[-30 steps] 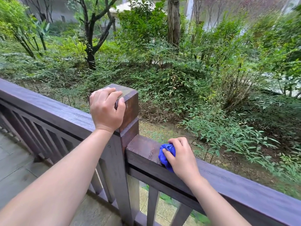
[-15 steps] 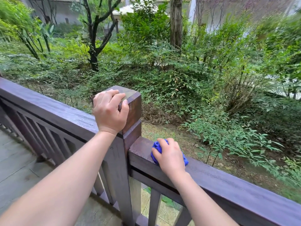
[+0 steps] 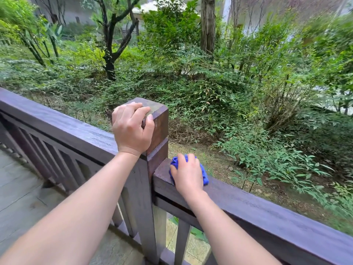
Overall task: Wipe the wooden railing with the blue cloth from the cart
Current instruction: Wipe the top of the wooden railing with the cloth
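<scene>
blue cloth under right hand, on railing

A dark forked tree trunk stands at about 11 o'clock, far back in the garden. A thick grey straight tree trunk rises at 12 o'clock. Low green leafy bushes fill the middle. A patch of bare brown ground lies near the center, a little toward 3 o'clock. Grey stone floor tiles sit at 8 o'clock. A pale building wall shows at 11 o'clock, behind the leaves.
</scene>
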The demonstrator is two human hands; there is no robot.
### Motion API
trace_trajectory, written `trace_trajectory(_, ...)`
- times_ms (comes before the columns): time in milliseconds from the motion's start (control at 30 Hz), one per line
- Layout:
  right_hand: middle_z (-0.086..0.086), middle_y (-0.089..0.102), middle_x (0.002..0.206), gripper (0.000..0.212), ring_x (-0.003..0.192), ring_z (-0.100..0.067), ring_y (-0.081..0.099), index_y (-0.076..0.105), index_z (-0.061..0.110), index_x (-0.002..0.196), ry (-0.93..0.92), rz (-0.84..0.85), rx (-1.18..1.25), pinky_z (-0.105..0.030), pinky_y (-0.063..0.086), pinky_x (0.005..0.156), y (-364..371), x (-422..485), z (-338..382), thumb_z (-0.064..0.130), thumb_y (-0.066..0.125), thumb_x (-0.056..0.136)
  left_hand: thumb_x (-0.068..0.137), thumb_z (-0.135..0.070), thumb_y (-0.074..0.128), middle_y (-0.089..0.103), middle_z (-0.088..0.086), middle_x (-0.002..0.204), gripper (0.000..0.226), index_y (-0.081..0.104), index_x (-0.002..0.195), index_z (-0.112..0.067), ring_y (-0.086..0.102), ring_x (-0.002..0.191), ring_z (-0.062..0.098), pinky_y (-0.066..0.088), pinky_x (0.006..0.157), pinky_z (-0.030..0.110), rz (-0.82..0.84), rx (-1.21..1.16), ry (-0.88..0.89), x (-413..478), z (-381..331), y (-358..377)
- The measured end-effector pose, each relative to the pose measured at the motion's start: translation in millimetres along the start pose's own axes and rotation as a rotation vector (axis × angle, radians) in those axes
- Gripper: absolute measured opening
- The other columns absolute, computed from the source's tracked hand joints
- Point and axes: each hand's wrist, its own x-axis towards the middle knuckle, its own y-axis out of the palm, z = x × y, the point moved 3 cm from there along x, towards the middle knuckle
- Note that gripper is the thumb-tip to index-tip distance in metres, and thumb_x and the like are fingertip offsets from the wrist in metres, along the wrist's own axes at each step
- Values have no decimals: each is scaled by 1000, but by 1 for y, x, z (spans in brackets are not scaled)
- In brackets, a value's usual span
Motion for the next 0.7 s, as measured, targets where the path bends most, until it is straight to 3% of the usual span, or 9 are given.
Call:
trace_trajectory(167, -13, 54, 113, 45, 103, -37, 51, 50, 19, 121, -372, 53, 14, -44, 48, 81, 8, -32, 6, 42, 56, 83, 92, -27, 53, 72, 11, 105, 27, 75, 98, -12, 65, 104, 37, 43, 97, 54, -10, -7, 12, 0, 2, 2)
trace_trajectory(233, -11, 53, 111, 40, 104, -34, 49, 51, 20, 120, -322, 71, 25, -42, 46, 85, 6, -23, -4, 44, 52, 87, 93, -27, 53, 72, 11, 105, 27, 75, 98, -12, 65, 102, 37, 44, 96, 54, -26, -4, 17, -1, 3, 2)
trace_trajectory(333, -14, 53, 114, 34, 106, -34, 47, 55, 16, 117, -51, 13, 35, -41, 38, 90, 2, 0, 5, 37, 49, 92, 92, -27, 54, 72, 11, 104, 27, 75, 97, -11, 65, 99, 38, 44, 95, 53, -41, -7, 24, 0, 3, 2)
trace_trajectory(367, -15, 53, 115, 34, 106, -34, 47, 55, 15, 117, -37, 11, 12, -42, 37, 90, 3, 2, 14, 35, 48, 91, 92, -27, 54, 72, 11, 104, 27, 75, 97, -11, 65, 99, 38, 45, 95, 52, -44, -7, 26, 0, 2, 1)
trace_trajectory(533, -8, 52, 118, 41, 108, -33, 49, 49, 24, 123, -351, 111, 15, -43, 46, 87, 3, -31, 2, 42, 50, 86, 94, -28, 53, 72, 11, 104, 27, 75, 98, -12, 65, 102, 37, 44, 97, 52, -39, -14, 26, -1, 4, 2)
trace_trajectory(700, -11, 59, 112, 37, 101, -35, 54, 60, 19, 118, -17, -81, 0, -41, 46, 87, -16, -30, -34, 34, 59, 85, 93, -28, 53, 72, 11, 105, 27, 75, 98, -12, 65, 102, 37, 43, 99, 52, -33, -10, 15, -1, 4, 3)
